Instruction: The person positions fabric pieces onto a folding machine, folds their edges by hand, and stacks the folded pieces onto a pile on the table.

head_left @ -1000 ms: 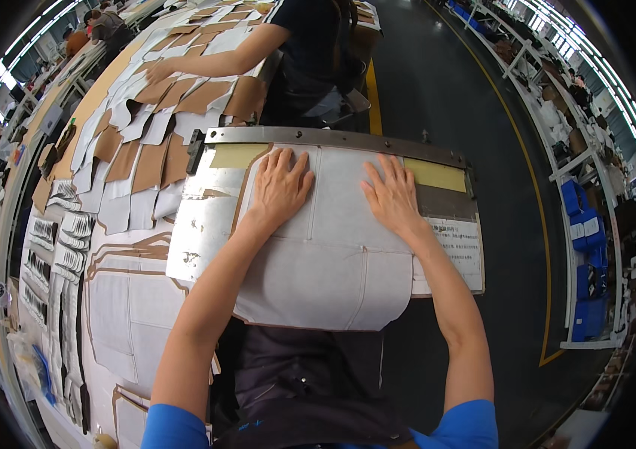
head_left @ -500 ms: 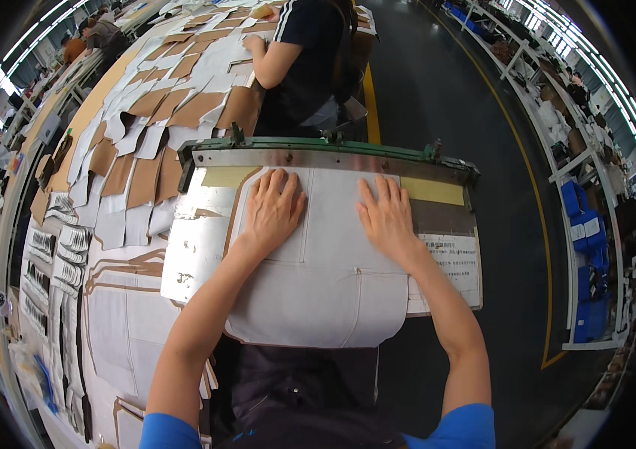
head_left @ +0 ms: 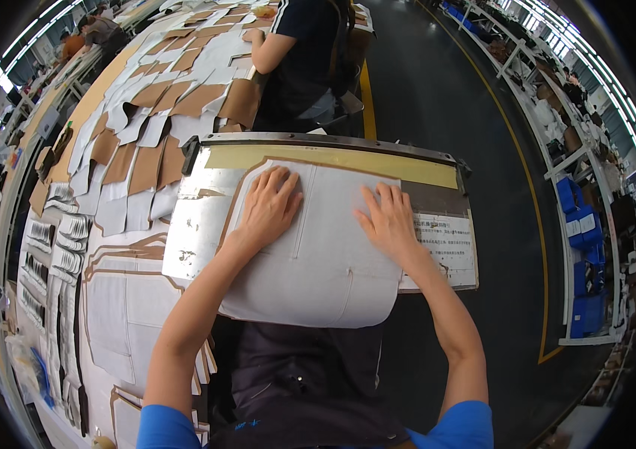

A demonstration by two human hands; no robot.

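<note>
A white-backed panel with brown edges [head_left: 303, 277] lies across a metal machine bed [head_left: 191, 217], its rounded near end hanging over the front edge. My left hand [head_left: 269, 206] rests flat on the panel's far left part, fingers spread. On the far right part lies my right hand [head_left: 389, 224], also spread, its thumb side slightly blurred. A long metal bar [head_left: 325, 144] runs across the back of the bed, beyond the panel. Between bar and panel shows a yellow strip [head_left: 423, 174], with the panel's far edge lying over part of it.
Stacked similar panels [head_left: 116, 314] and bundles of small white strips [head_left: 71, 239] lie on the table at left. Brown and white cut pieces [head_left: 150, 135] cover the table beyond. Another person [head_left: 303, 60] works there. Blue bins [head_left: 583, 232] stand on a right-hand rack.
The bar across the machine has shifted, and its green top no longer shows. The panel's far edge and more of the yellow strip are now uncovered. Both hands stay on the panel.
</note>
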